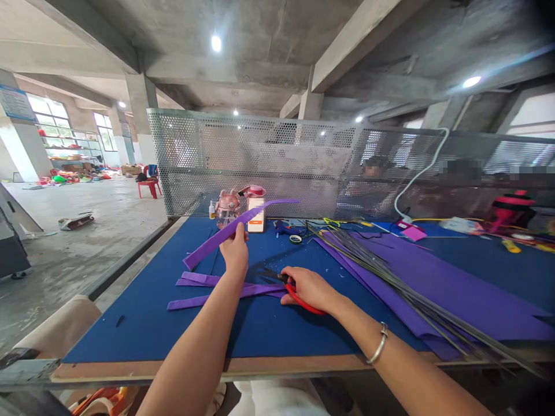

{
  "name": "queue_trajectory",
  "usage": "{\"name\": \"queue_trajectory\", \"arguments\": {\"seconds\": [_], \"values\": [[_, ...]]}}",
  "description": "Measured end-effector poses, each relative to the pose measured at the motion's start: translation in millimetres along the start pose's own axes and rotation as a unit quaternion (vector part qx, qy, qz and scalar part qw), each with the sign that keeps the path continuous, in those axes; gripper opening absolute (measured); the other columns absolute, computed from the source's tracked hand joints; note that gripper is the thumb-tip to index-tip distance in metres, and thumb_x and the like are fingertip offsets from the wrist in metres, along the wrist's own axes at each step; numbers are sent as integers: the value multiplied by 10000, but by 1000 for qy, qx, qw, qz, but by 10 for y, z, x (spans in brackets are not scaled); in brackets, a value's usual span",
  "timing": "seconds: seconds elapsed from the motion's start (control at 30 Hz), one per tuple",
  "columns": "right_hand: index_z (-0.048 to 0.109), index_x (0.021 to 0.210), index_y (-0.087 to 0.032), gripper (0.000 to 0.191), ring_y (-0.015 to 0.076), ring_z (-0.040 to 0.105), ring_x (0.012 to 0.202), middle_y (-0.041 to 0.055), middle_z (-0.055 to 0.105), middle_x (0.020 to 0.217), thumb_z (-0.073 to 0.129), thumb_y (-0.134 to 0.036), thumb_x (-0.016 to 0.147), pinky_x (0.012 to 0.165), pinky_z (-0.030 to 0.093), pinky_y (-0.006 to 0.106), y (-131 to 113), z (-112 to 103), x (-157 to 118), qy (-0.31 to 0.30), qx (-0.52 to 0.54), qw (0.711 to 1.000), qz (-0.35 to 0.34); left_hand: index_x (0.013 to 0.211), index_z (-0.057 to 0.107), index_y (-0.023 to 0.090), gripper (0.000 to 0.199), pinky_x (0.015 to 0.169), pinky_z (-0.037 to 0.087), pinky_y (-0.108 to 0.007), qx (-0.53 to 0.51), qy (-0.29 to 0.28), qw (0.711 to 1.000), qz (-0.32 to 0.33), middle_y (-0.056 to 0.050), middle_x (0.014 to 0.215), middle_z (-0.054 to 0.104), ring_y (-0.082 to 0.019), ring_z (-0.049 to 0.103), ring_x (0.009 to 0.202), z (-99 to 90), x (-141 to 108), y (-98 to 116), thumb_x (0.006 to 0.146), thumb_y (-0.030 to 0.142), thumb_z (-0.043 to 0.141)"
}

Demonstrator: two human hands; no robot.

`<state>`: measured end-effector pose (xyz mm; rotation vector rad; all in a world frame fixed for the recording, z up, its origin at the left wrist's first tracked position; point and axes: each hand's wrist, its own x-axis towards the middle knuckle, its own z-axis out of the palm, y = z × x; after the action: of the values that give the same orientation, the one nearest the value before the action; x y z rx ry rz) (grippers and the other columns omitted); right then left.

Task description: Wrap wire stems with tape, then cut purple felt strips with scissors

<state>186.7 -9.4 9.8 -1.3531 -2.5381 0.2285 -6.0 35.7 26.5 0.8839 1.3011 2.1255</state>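
Left hand (235, 249) holds purple strip (214, 241); right hand (311, 289), scissors (283, 278). Beyond scissors: phone (256, 223), mesh partition (277, 150); right: wires (401, 280); beneath: blue tabletop (143, 335).

A phone (256, 223) and a pink bottle (226, 203) are stood near the surface's (143, 323) far edge, before a perforated screen (277, 138).

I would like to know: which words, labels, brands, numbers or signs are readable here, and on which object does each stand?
No text can be read.
Blue sign on the left pillar: too blurred.
Phone screen: partly pixelated, the rest too small.
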Motion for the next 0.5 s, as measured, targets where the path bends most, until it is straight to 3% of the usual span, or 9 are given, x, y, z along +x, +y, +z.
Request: {"name": "queue_trajectory", "arguments": {"seconds": [0.1,0.27,0.4,0.5], "values": [[618,990,-209,308,219,610,836,65,671,914,691,-244,693,693,412,269,-68,63,-7,15,13,1000,-20,651,642,122,374,627,456,-297,3,-19,1000,5,-34,580,598,-155,573,583,12,-30,2,742,481,583],[625,980,-211,296,216,609,806,68,673,900,529,-89,728,667,405,279,23,3,-28,-3,10,999,-41,615,605,141,346,587,437,-273,-3,-68,997,18,-22,557,577,-143,557,555,26,-83,44,748,460,587],[621,979,-222,246,221,596,776,64,663,874,623,-257,736,645,403,286,199,-143,-84,5,29,999,-16,619,603,142,350,581,434,-267,-8,-74,997,35,-27,569,582,-146,563,568,23,-98,88,748,466,588],[574,1023,-212,315,190,569,666,44,636,801,577,-423,790,606,408,287,293,-192,-141,78,84,993,40,615,599,143,348,587,436,-267,-8,-71,997,40,-24,567,578,-145,563,569,20,-89,86,751,463,586]]}}
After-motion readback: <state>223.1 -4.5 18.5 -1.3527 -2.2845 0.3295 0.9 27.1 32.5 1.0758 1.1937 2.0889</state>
